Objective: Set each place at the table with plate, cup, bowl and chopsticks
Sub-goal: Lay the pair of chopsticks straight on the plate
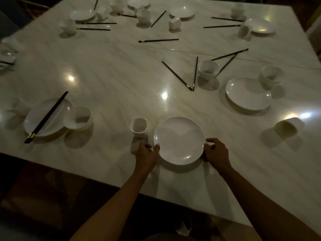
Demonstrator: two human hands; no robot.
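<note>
Plate sits near the front edge of the marble bench, gripped at both rims: left hand pinches its left edge, right hand curls on its right edge. Upright cup stands just left of the plate, near the left hand's fingers. To the left, a second plate carries one pair of chopsticks, with a bowl touching it. To the right: a third plate, two bowls, a tipped cup. Loose chopsticks lie mid-bench. Far-side items blurred; not counted.
</note>
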